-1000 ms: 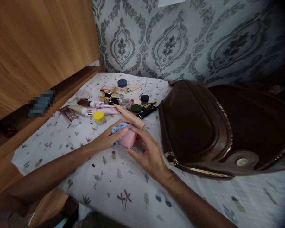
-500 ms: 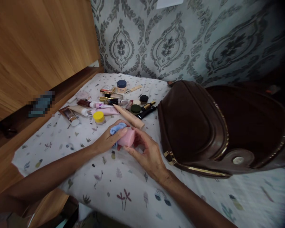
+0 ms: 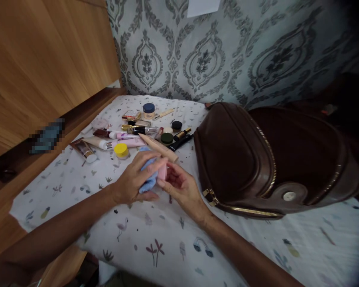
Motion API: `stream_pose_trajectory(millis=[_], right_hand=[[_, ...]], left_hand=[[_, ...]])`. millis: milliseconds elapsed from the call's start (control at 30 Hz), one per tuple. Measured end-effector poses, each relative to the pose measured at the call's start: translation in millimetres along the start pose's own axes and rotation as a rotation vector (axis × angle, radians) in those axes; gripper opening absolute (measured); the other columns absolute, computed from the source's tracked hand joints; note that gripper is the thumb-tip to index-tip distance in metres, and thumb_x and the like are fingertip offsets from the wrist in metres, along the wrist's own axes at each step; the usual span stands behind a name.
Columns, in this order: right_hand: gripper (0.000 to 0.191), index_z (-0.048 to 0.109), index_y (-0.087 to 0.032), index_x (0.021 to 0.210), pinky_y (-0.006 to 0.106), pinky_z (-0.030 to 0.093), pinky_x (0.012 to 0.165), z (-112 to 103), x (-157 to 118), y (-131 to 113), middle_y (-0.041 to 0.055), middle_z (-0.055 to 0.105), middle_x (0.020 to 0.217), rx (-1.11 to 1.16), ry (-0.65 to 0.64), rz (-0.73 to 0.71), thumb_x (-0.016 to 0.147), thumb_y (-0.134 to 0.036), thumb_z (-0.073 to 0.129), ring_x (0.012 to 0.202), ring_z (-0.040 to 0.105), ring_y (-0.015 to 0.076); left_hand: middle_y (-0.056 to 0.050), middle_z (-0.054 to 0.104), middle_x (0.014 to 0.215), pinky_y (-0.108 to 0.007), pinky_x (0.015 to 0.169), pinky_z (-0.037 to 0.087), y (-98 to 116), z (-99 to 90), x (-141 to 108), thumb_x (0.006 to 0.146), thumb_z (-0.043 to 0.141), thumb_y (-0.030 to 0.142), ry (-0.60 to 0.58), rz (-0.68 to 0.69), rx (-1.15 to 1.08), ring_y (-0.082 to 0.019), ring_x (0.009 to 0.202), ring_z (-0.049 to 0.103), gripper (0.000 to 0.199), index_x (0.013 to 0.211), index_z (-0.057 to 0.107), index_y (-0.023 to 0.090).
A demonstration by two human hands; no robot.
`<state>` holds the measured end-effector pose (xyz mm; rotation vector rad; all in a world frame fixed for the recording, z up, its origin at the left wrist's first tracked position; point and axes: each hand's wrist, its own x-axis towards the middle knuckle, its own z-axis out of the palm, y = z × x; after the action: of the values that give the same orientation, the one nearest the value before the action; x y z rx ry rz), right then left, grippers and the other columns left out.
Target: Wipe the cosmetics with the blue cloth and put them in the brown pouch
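Between my hands is a pink container (image 3: pixel 162 172), partly hidden by fingers and cloth. My left hand (image 3: pixel 134 178) holds a light blue cloth (image 3: pixel 148 181) wrapped against the container's left side. The fingers of my right hand (image 3: pixel 182 187) grip its right end. Just beyond my hands lies a peach tube (image 3: pixel 158 146). A yellow-lidded jar (image 3: pixel 121 151) stands to the left, near a pink tube (image 3: pixel 128 142) and a brown tube (image 3: pixel 85 150). Farther back are a blue-lidded jar (image 3: pixel 148 111), a dark green lid (image 3: pixel 166 138) and a black tube (image 3: pixel 182 142).
A large brown leather bag (image 3: pixel 233 155) with gold zips lies on the right side of the patterned white sheet (image 3: pixel 137 247). Wooden panelling (image 3: pixel 54 52) borders the left, beside a blurred object (image 3: pixel 47 136). Patterned wallpaper (image 3: pixel 203 59) rises behind.
My left hand has shifted its hold, and its fingers and the blue cloth now cover more of the pink container. The whole view has shifted slightly.
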<state>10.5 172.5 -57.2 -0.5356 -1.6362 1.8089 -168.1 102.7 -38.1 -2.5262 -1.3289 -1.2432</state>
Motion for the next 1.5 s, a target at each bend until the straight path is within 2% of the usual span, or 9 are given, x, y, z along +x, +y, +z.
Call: stream_pose_trajectory(millis=[100,200,367,500,700,800,1100,1333,1500], right_hand=[[0.054,0.056,-0.024,0.125,0.038,0.059,0.087,-2,0,6,0.0080,0.068,0.115,-0.098,-0.009,-0.111,0.078,-0.038,0.079,0.102,0.068,0.0216],[0.056,0.054,-0.026,0.131,0.040,0.059,0.089,-4,-1,10,0.0098,0.064,0.127,-0.241,-0.004,-0.237,0.080,-0.032,0.077,0.108,0.066,0.0235],[0.049,0.055,-0.029,0.135,0.046,0.054,0.102,-7,-6,4,0.0097,0.060,0.133,-0.538,-0.051,-0.458,0.089,-0.024,0.067,0.126,0.057,0.0276],[0.051,0.054,-0.029,0.138,0.046,0.050,0.107,-5,-7,4,0.0100,0.058,0.134,-0.637,-0.054,-0.518,0.089,-0.017,0.064,0.128,0.056,0.0265],[0.075,0.045,-0.029,0.142,0.037,0.061,0.073,-1,-3,11,0.0108,0.061,0.128,-0.423,0.041,-0.266,0.077,-0.038,0.082,0.101,0.066,0.0246],[0.065,0.052,-0.024,0.134,0.032,0.059,0.064,0,-3,11,0.0074,0.068,0.107,-0.348,0.022,-0.138,0.078,-0.042,0.080,0.085,0.067,0.0201],[0.058,0.056,-0.025,0.122,0.039,0.059,0.089,4,-4,10,0.0086,0.067,0.118,-0.138,-0.038,-0.135,0.074,-0.044,0.083,0.099,0.069,0.0212],[0.058,0.053,-0.026,0.120,0.038,0.058,0.090,-4,4,6,0.0077,0.065,0.119,-0.102,0.172,-0.176,0.074,-0.046,0.083,0.104,0.066,0.0219],[0.050,0.056,-0.025,0.118,0.041,0.055,0.094,-8,4,7,0.0085,0.062,0.119,-0.319,0.217,-0.283,0.077,-0.036,0.081,0.109,0.063,0.0241]], left_hand=[[-0.018,0.056,0.129,-0.049,0.104,0.045,6,-0.9,5,0.103,0.038,0.044,-0.001,0.049,0.022,-0.030,0.123,0.052,0.053,0.150,0.042,0.020],[-0.014,0.061,0.126,-0.043,0.101,0.047,11,-2.2,9,0.103,0.040,0.030,0.027,-0.168,-0.126,-0.025,0.117,0.057,0.043,0.145,0.049,0.021],[-0.008,0.067,0.121,-0.040,0.104,0.046,10,-6.8,13,0.102,0.043,0.047,0.035,-0.684,-0.484,-0.024,0.114,0.060,0.040,0.127,0.063,0.022],[-0.006,0.068,0.112,-0.034,0.090,0.051,7,-4.8,15,0.096,0.051,0.056,0.066,-0.880,-0.671,-0.023,0.104,0.062,0.043,0.110,0.069,0.020],[-0.003,0.063,0.093,-0.028,0.075,0.047,15,-0.9,14,0.097,0.050,0.050,0.141,-0.823,-0.506,-0.018,0.084,0.057,0.034,0.107,0.061,0.019],[-0.002,0.060,0.091,-0.027,0.071,0.044,18,0.1,12,0.095,0.052,0.047,0.153,-0.762,-0.401,-0.017,0.082,0.053,0.030,0.105,0.057,0.019],[0.001,0.056,0.079,-0.024,0.064,0.043,9,-1.0,14,0.094,0.052,0.055,0.236,-0.867,-0.494,-0.013,0.068,0.050,0.036,0.090,0.058,0.020],[0.000,0.062,0.079,-0.023,0.052,0.049,19,5.2,15,0.096,0.046,0.062,0.089,-0.919,-0.660,-0.012,0.060,0.056,0.051,0.117,0.062,0.018],[-0.008,0.069,0.112,-0.031,0.084,0.056,20,8.1,11,0.096,0.045,0.062,0.143,-0.852,-0.575,-0.021,0.101,0.065,0.054,0.124,0.062,0.019]])
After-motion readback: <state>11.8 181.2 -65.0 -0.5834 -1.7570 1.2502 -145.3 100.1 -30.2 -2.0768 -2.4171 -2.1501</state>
